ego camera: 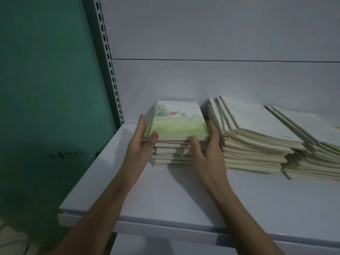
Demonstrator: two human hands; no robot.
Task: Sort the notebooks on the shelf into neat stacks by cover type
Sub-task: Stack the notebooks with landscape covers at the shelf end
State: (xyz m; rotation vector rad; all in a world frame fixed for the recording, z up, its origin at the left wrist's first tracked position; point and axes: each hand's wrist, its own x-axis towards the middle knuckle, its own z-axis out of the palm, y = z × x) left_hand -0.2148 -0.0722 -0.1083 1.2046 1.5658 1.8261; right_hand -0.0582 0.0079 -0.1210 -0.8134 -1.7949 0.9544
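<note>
Squaring the meadow-cover stack near the shelf's left edge

Left hand (142, 138) and right hand (207, 144) clasp the top notebooks (176, 120) by their side edges; long axis runs toward the shelf's (165, 196) back, both hands equally near.

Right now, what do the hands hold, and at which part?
Left hand and right hand grip the top landscape-cover notebook at its left and right edges.
</note>
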